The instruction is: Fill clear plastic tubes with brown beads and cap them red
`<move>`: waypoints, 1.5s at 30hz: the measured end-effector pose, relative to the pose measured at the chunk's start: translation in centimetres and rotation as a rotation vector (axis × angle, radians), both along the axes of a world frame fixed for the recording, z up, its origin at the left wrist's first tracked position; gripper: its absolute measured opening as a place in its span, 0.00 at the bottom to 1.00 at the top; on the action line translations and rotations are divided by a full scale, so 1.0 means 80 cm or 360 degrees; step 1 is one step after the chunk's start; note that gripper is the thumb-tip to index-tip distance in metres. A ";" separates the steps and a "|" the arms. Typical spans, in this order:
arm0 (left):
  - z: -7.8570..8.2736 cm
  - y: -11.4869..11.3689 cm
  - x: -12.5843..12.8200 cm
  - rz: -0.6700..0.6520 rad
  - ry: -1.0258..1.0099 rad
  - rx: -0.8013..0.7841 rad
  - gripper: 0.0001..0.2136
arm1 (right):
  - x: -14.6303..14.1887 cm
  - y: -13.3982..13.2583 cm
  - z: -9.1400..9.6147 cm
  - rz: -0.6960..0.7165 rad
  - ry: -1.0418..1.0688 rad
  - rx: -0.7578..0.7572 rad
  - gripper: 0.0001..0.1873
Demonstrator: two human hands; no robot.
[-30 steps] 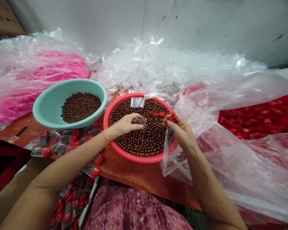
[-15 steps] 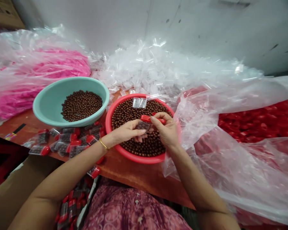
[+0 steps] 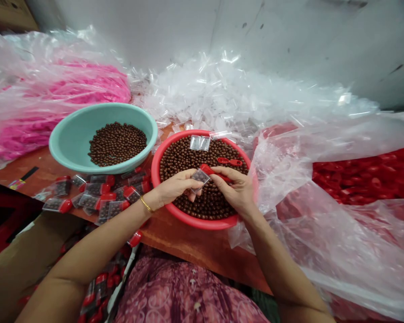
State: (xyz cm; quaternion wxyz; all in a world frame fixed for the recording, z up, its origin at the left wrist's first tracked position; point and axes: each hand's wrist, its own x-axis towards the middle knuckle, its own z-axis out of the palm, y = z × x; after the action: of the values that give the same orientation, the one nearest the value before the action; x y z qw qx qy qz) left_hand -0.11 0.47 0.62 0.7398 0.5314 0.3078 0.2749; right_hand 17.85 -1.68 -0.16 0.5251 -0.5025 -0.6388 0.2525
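Both hands meet over the red basin (image 3: 195, 222), which stands on the wooden table (image 3: 188, 247) and is filled with brown balls (image 3: 215, 202). The left hand (image 3: 173, 187) has its fingers pinched on a small clear packet (image 3: 200, 176) containing balls, held just above the heap. The right hand (image 3: 238, 190) has thumb and forefinger closed on a red cap (image 3: 211, 171), which touches the packet's upper edge. A teal basin (image 3: 70, 146) of balls stands to the left, with capped packets (image 3: 101, 199) lying in front of it. Two empty clear packets (image 3: 200, 142) rest on the heap.
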 end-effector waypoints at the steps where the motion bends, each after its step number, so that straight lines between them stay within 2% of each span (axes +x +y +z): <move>1: 0.000 -0.001 0.000 0.0014 -0.0020 0.0003 0.10 | 0.001 0.000 -0.001 0.0006 -0.0062 0.0036 0.08; 6: -0.002 -0.003 0.000 0.0038 -0.0036 0.0099 0.14 | -0.001 -0.006 -0.001 -0.0203 0.0028 -0.0003 0.10; 12: -0.003 -0.006 0.000 0.0027 0.0023 0.0258 0.12 | -0.006 -0.014 0.001 0.0111 0.0010 0.0095 0.09; 16: -0.004 -0.010 0.000 0.0034 0.0162 0.0369 0.12 | -0.003 -0.019 0.000 0.0159 -0.0069 0.0198 0.11; 20: -0.006 -0.009 0.000 -0.0007 0.0243 0.0396 0.15 | -0.005 -0.026 0.000 0.0172 -0.0305 0.0385 0.13; 24: -0.008 -0.007 0.000 0.0071 0.0296 0.0601 0.12 | -0.008 -0.031 -0.003 0.0184 -0.0506 0.0508 0.14; 30: -0.007 -0.010 0.006 0.0107 0.0649 0.0814 0.05 | 0.008 -0.039 0.003 0.0302 -0.0620 0.0413 0.12; 34: -0.006 -0.012 0.007 0.0047 0.0635 0.0832 0.04 | 0.010 -0.042 0.006 0.0295 -0.0588 0.0442 0.12; 41: -0.006 -0.013 0.001 0.0023 0.0627 0.0889 0.05 | 0.011 -0.036 0.009 0.0540 -0.0639 0.0441 0.12; 43: -0.003 -0.014 0.002 0.0001 0.0630 0.0887 0.05 | 0.013 -0.037 0.009 0.0512 -0.0651 0.0337 0.10; 45: 0.001 -0.016 0.005 -0.0016 0.0702 0.0946 0.05 | 0.011 -0.038 0.004 0.0368 -0.0545 0.0207 0.11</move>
State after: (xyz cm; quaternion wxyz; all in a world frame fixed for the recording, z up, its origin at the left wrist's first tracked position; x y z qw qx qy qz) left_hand 0.30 -0.80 0.69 0.4704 0.7711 0.3640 0.2274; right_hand 18.74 -4.68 0.17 0.4077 -0.4265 -0.7871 0.1802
